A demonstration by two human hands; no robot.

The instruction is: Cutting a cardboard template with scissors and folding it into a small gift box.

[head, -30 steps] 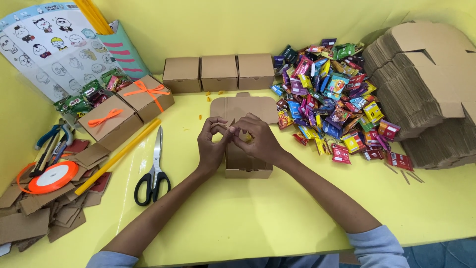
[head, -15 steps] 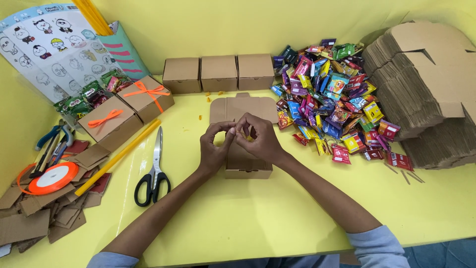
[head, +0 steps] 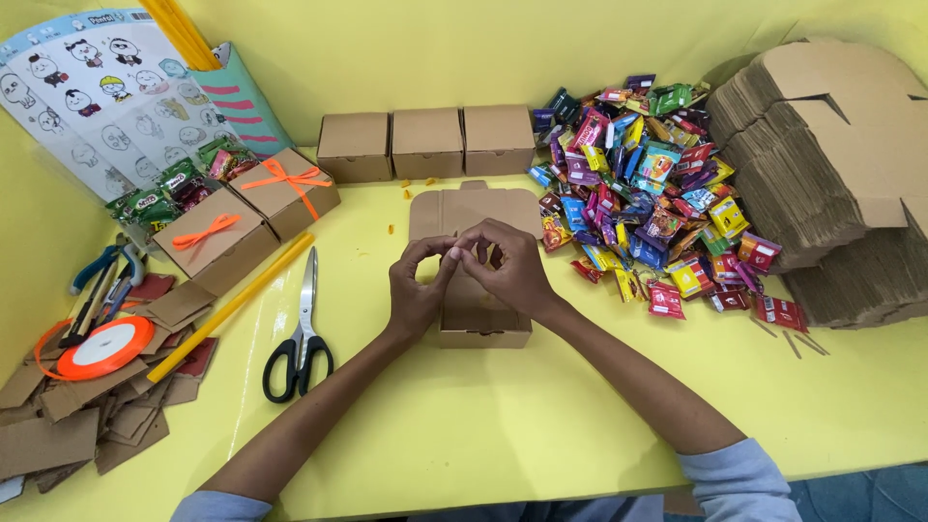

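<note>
- hovering over the open cardboard box (head: 480, 314), the left hand (head: 416, 290) and right hand (head: 509, 266) meet fingertip to fingertip; the grip pinches together, on what i cannot tell.
- the box sits on the yellow table (head: 503, 425), directly beneath the hands.
- scissors (head: 302, 329) lie left of the box, the candy pile (head: 648, 193) right.

Single head-worn view, no second camera to overlap with. It looked steeply down and forward from above the person's seat onto a yellow table (head: 541, 425), close enough that both forearms entered from the bottom edge and met mid-frame. The far yellow wall (head: 464, 48) closed the top of the frame; the table's near edge cut across the lower right corner.
</note>
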